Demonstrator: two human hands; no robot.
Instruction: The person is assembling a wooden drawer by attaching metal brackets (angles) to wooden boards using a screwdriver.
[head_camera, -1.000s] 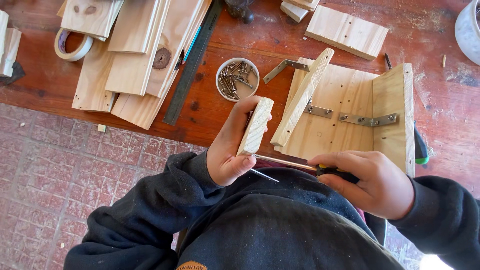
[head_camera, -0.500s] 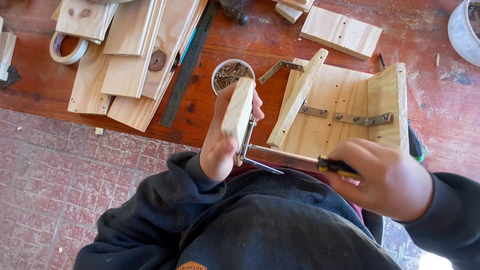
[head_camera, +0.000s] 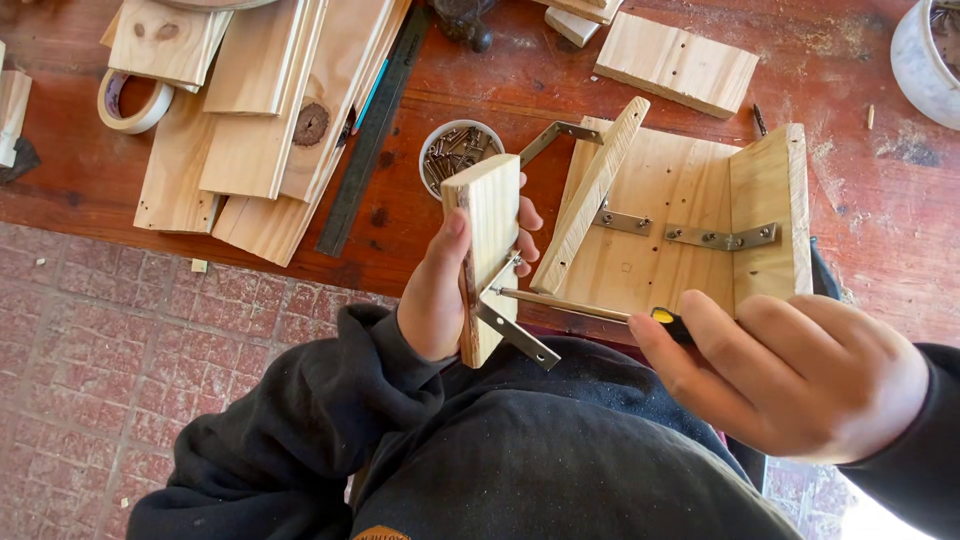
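Left hand (head_camera: 440, 290) clamped around a small wooden block (head_camera: 485, 250), held upright on edge above the lap, thumb on one face, fingers wrapped on the other. Metal angle bracket (head_camera: 515, 325) sat against the block's lower side. Right hand (head_camera: 800, 375) gripped tight on a screwdriver (head_camera: 590, 306), tip at the bracket. Beyond on the red workbench (head_camera: 860, 200): a tin of screws (head_camera: 457, 152), a part-built wooden box (head_camera: 690, 220), stacked planks (head_camera: 260, 110), a tape roll (head_camera: 135, 100)

Dark charcoal hooded sweatshirt, long sleeves bunched at wrists, bare hands
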